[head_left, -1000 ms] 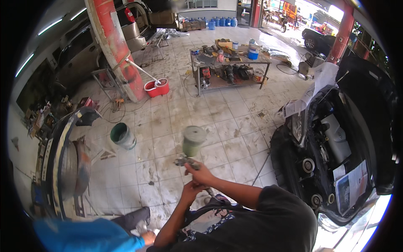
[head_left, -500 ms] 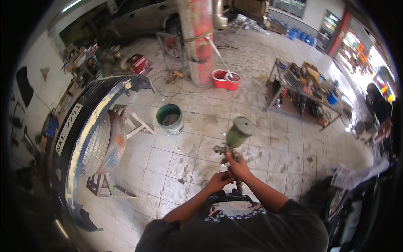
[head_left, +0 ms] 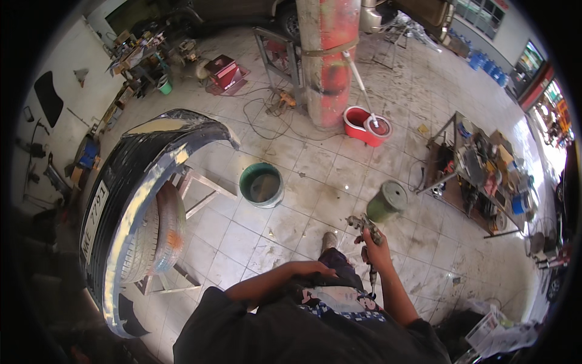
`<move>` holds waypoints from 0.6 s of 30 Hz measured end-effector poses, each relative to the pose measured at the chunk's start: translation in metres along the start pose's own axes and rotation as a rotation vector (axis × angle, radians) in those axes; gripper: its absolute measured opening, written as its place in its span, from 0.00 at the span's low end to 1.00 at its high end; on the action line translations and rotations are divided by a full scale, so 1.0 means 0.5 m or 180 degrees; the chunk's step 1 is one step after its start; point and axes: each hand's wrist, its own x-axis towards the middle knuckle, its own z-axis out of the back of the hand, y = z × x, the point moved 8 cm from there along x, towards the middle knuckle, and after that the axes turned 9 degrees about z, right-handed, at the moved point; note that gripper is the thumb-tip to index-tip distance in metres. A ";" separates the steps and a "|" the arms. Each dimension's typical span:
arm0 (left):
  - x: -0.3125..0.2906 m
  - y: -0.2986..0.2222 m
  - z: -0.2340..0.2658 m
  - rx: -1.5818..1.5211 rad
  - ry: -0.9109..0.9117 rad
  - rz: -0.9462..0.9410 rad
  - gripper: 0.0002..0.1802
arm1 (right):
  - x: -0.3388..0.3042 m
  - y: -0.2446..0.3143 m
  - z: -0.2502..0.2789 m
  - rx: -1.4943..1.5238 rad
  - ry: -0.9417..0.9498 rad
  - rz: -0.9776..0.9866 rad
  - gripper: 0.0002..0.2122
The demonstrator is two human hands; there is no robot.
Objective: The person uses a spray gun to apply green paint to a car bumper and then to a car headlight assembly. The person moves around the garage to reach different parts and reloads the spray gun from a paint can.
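At lower centre, the left hand [head_left: 323, 268] is near the black shirt [head_left: 242, 327]; its finger spread and hold cannot be told. Right of centre, the right hand [head_left: 379, 250] curls its fingers round one spray gun [head_left: 362, 224], seemingly assembled, one green cup [head_left: 386, 203] attached; no spray shows. At left: one bumper [head_left: 115, 188], patchily finished, two tires [head_left: 142, 252]. Beyond: one green bucket [head_left: 273, 199], one red mop bucket [head_left: 357, 130].

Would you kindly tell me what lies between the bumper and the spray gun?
From bumper to spray gun, the head view shows tires, a trestle and a green bucket on the floor.
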 end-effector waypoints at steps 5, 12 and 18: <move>-0.111 -0.079 0.255 0.0768 -0.1400 0.0221 0.25 | 0.346 0.067 -0.103 -0.0592 0.0964 -0.0182 0.14; -0.253 -0.061 0.542 0.0454 -0.3364 0.0534 0.20 | 0.739 0.171 -0.385 -0.0747 0.1834 0.0520 0.23; -0.337 -0.168 0.854 0.0728 -0.3891 0.0112 0.15 | 0.980 0.212 -0.590 -0.0794 0.2302 0.0635 0.25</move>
